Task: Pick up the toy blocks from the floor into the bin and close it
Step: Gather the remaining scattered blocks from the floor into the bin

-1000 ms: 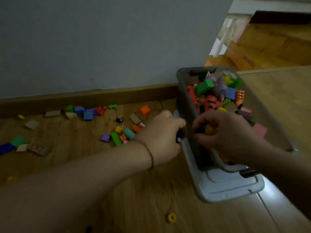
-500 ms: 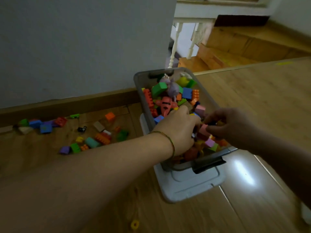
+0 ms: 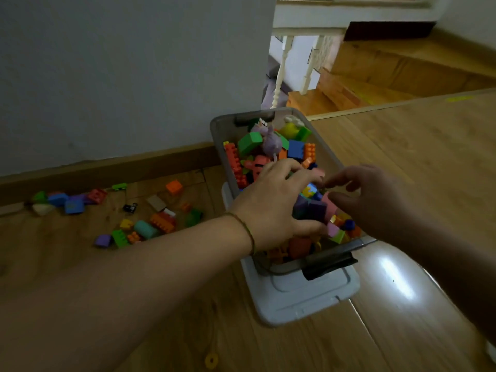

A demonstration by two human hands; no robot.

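Note:
A grey see-through bin [image 3: 218, 133] stands on its pale lid [image 3: 303, 299] on the wooden floor, heaped with coloured toy blocks [image 3: 268, 146]. My left hand [image 3: 271, 205] hovers over the bin's near half with fingers spread; a purple block [image 3: 308, 209] lies just beyond the palm among the heap. My right hand [image 3: 370, 200] is over the bin's right rim, fingers loosely stretched toward the left hand, holding nothing. Several loose blocks [image 3: 158, 221] lie on the floor left of the bin, and more [image 3: 69, 202] sit by the baseboard.
A grey wall with a wooden baseboard [image 3: 107, 170] runs behind the blocks. Wooden stairs [image 3: 375, 76] and white balusters [image 3: 281, 65] are at the back right. A small yellow ring [image 3: 211, 361] lies on the floor near me.
Both hands moved from the bin's near left rim to above its contents. My left hand's fingers have spread open, and my right hand's fingers have uncurled.

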